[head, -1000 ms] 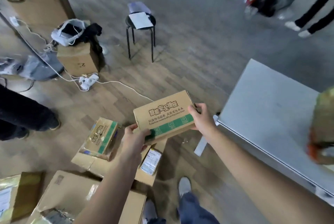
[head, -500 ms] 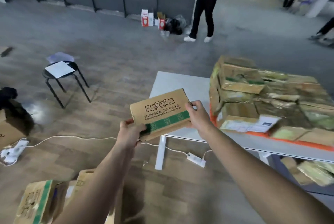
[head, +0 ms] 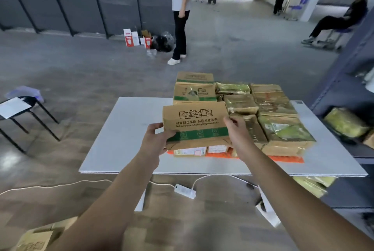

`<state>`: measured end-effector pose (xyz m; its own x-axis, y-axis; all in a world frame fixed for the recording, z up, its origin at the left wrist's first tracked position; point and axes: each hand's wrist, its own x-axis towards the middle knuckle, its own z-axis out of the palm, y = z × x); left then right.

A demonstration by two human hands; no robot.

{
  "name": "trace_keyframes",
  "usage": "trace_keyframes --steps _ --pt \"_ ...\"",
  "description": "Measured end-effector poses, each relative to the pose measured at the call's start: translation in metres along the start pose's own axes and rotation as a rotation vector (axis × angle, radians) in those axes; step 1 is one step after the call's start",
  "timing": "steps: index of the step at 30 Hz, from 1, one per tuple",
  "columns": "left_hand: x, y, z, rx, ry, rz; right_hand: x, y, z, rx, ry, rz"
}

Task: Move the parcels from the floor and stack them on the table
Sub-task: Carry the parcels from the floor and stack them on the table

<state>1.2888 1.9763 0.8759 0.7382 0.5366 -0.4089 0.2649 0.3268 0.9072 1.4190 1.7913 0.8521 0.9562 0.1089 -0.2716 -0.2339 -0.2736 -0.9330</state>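
Holding a flat brown cardboard parcel with a green band (head: 195, 123) between both hands, with the left hand (head: 154, 143) curled round its left end and the right hand (head: 237, 135) gripping its right end. Held up over the white rectangular table (head: 125, 149), just in front of the stack of brown taped parcels (head: 273, 119) lying there.

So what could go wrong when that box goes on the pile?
The green-striped box is held only by its ends, left hand and right hand, so it might slip. The parcel stack looks uneven, so the box could slide off. The power strip lies on the floor under the table edge: a trip hazard.
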Motion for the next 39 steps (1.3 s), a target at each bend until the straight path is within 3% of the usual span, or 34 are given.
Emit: trace_keyframes --steps 12,18,24,28,32,39 --pt "0.084 0.009 0.136 0.068 -0.049 0.044 0.087 -0.002 -0.091 -0.052 -0.044 0.045" --pt "0.157 0.031 0.194 0.151 -0.138 0.122 0.167 -0.014 -0.114 -0.028 0.057 0.080" --pt "0.218 0.043 0.221 0.560 -0.142 0.374 0.242 -0.022 -0.120 -0.134 0.184 0.106" --pt "0.254 0.036 0.222 0.836 -0.120 0.375 0.285 -0.017 -0.119 -0.205 0.201 0.126" --pt "0.288 0.030 0.228 1.123 -0.087 0.554 0.322 -0.026 -0.117 -0.204 0.184 0.093" --pt "0.322 0.035 0.244 1.444 -0.018 0.461 0.383 -0.027 -0.108 -0.277 0.106 0.144"
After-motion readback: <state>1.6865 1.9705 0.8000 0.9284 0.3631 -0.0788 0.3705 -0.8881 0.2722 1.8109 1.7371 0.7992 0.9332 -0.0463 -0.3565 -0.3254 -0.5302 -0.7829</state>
